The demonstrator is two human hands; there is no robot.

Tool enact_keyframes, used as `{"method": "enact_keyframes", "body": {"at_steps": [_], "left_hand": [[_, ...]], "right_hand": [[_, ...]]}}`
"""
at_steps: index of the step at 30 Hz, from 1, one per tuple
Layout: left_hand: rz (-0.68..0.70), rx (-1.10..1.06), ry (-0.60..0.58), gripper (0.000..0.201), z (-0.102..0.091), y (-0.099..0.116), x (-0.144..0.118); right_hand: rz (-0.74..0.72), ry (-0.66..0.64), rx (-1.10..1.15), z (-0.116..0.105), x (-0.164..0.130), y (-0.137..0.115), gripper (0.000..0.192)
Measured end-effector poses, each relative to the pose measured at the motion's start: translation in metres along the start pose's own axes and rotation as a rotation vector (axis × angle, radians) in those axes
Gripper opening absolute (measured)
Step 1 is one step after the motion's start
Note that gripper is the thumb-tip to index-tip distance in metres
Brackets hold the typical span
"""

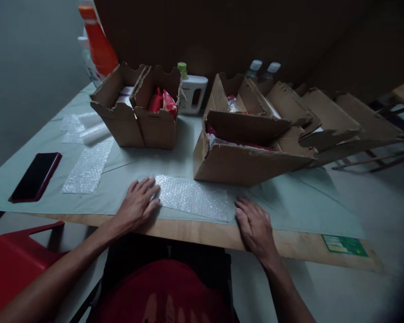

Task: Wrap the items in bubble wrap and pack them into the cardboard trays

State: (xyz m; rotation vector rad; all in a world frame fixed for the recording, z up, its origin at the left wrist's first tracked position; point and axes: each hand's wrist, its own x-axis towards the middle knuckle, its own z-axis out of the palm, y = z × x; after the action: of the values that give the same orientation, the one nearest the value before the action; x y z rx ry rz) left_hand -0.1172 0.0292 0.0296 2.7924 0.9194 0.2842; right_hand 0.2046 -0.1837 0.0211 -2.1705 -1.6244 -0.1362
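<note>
Bubble wrap sheet (192, 197) lay flat on the surface (128, 170) near its front edge, just before the long cardboard box (242, 157). In the head view the left hand (137, 204) rested open, fingers spread on the sheet's left end; the right hand (254, 224) lay flat and empty at its right edge. The step looked like smoothing the sheet; the next move would call for an item set upon it.
</note>
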Motion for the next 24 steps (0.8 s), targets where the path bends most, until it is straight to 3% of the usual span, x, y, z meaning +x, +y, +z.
{"method": "enact_keyframes", "body": {"at_steps": [3,8,12,15,17,21,22,24], "left_hand": [[-0.038,-0.008,0.02,0.041,-0.014,0.001,0.033],[-0.04,0.054,-0.223,0.045,-0.028,0.009,0.079],[-0.042,0.078,-0.29,0.02,-0.028,0.008,0.08],[-0.038,0.067,-0.289,0.009,-0.032,0.006,0.068],[-0.02,0.023,-0.155,0.012,-0.039,0.006,0.06],[0.093,-0.007,0.441,0.009,-0.053,0.006,0.043],[0.129,0.019,0.51,0.009,-0.053,0.004,0.039],[0.216,0.056,0.455,0.012,-0.048,-0.003,0.027]], "right_hand": [[0.068,-0.016,0.001,-0.008,0.018,0.001,0.039],[0.111,-0.211,-0.004,-0.003,0.059,-0.023,0.035],[0.118,-0.309,0.157,0.0,0.068,-0.03,0.017],[0.112,-0.228,0.338,-0.006,0.062,-0.034,0.01],[0.057,-0.042,0.45,-0.019,0.057,-0.039,0.008],[-0.235,0.395,0.399,-0.047,0.051,-0.054,0.018],[-0.304,0.421,0.358,-0.049,0.049,-0.055,0.021],[-0.391,0.325,0.284,-0.044,0.043,-0.052,0.027]]}}
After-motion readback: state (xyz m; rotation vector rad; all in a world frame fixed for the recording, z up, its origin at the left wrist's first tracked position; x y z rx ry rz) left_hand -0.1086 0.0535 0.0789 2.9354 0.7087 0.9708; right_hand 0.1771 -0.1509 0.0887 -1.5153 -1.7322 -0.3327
